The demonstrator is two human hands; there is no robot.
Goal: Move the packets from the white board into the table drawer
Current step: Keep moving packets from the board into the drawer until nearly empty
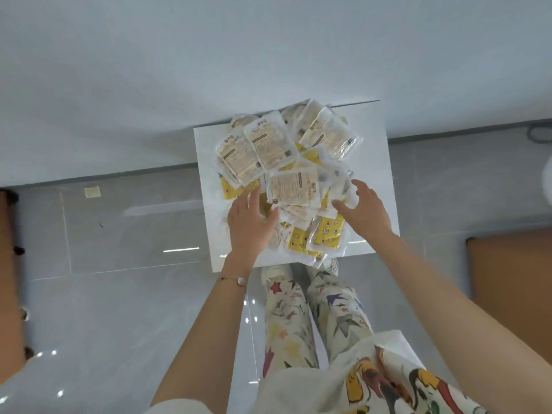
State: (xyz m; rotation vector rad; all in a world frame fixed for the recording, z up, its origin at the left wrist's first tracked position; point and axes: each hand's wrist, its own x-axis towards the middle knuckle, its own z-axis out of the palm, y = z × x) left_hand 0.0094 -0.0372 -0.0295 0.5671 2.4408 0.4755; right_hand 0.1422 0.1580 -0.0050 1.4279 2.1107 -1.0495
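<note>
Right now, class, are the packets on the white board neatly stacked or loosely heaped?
Loosely heaped: the packets overlap at mixed angles on the white board, some showing yellow, some pale print.

One white board, one overlapping heap of clear packets, more than ten, exact number hidden by overlap, two hands, left hand and right hand, one bracelet, two pale shoes, one paper scrap

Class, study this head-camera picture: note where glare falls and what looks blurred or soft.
Head view: glare streaks on the glossy floor tiles; both the left hand and right hand look slightly smeared; print on the packets is too soft to read; the white board is evenly lit.
</note>
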